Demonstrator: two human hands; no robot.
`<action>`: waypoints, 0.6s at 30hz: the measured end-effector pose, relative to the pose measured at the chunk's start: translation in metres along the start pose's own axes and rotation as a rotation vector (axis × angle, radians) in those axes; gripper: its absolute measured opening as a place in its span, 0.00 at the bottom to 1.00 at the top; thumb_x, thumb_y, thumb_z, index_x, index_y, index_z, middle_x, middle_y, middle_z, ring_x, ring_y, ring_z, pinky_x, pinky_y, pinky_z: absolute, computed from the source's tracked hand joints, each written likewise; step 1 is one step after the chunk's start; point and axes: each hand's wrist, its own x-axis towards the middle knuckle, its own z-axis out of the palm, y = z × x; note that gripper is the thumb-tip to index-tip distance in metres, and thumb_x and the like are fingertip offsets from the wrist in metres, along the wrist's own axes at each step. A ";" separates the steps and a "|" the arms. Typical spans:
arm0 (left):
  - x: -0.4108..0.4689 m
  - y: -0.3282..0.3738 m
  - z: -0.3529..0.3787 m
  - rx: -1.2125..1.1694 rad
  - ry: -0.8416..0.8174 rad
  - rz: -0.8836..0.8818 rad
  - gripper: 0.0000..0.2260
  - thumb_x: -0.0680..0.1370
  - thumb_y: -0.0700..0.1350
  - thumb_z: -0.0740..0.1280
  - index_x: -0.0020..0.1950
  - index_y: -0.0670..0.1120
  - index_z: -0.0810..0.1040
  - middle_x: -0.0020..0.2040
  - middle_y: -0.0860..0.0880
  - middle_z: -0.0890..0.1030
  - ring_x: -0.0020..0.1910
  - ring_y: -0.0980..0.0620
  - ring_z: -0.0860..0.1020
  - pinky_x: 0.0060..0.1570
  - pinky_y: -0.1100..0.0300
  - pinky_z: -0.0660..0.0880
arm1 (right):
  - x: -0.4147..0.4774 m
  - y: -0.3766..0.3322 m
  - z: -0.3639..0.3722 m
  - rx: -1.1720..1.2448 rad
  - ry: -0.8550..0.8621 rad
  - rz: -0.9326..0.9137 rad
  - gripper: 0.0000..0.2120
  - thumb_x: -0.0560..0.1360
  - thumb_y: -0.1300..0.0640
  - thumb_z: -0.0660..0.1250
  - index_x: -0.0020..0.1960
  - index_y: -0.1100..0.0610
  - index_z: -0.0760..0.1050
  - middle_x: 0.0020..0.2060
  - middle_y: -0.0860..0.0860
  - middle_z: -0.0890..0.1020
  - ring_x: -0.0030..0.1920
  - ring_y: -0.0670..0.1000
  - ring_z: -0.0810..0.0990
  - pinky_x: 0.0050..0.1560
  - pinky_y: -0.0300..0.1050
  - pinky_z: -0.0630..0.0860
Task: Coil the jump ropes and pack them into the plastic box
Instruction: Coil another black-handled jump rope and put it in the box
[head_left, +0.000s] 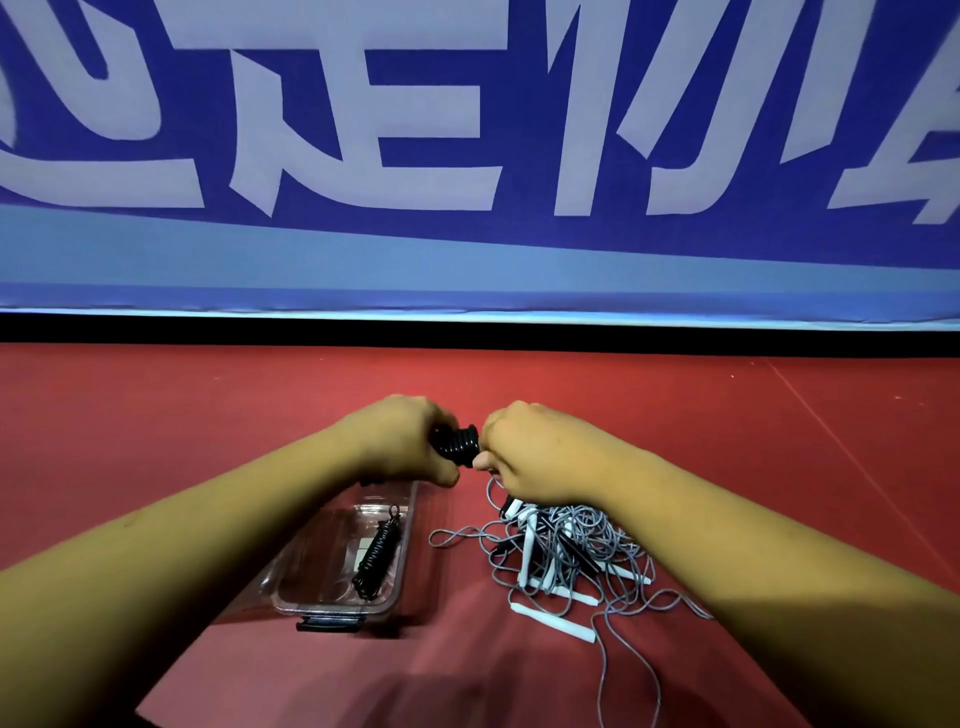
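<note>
While my left hand (400, 441) grips the coil (457, 444), my right hand (530, 452) pinches its end — box (317, 577) at seven o'clock.

Clear glossy plastic box (405, 519); glossy black coiled rope (457, 444); matt red floor (208, 415).

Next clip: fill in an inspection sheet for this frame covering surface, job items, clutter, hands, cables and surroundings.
Surface: red floor mat, with a thin seam line at the right.
Job's things: clear plastic box, no lid on it, one coiled rope inside; a black coil held above the box's far end; a tangled rope pile, grey with white handles, right of the box.
Clutter: nothing seen.
Grippers: left hand grips the black coil; right hand has its fingers curled at the coil's other end.
Cables: nothing seen besides the ropes.
Surroundings: blue banner with large white characters, black strip below it.
</note>
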 end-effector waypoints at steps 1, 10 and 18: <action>0.000 0.001 0.003 0.292 0.126 0.062 0.09 0.73 0.50 0.69 0.52 0.53 0.76 0.42 0.51 0.80 0.41 0.46 0.81 0.35 0.61 0.69 | 0.001 0.001 -0.002 0.144 -0.030 0.043 0.13 0.81 0.55 0.60 0.42 0.59 0.77 0.40 0.58 0.83 0.39 0.57 0.82 0.40 0.45 0.77; -0.003 0.006 -0.009 0.430 0.075 0.378 0.19 0.73 0.62 0.68 0.61 0.56 0.76 0.47 0.49 0.84 0.46 0.46 0.80 0.40 0.59 0.69 | -0.018 0.022 -0.031 0.772 -0.225 0.104 0.16 0.81 0.51 0.61 0.38 0.58 0.72 0.30 0.56 0.82 0.21 0.49 0.74 0.23 0.37 0.69; -0.018 0.017 -0.016 -0.724 -0.133 0.323 0.08 0.76 0.47 0.72 0.47 0.44 0.76 0.28 0.44 0.73 0.23 0.49 0.70 0.22 0.63 0.67 | -0.018 0.028 -0.032 1.242 0.074 0.114 0.18 0.75 0.44 0.63 0.34 0.57 0.67 0.21 0.50 0.64 0.23 0.47 0.56 0.26 0.38 0.55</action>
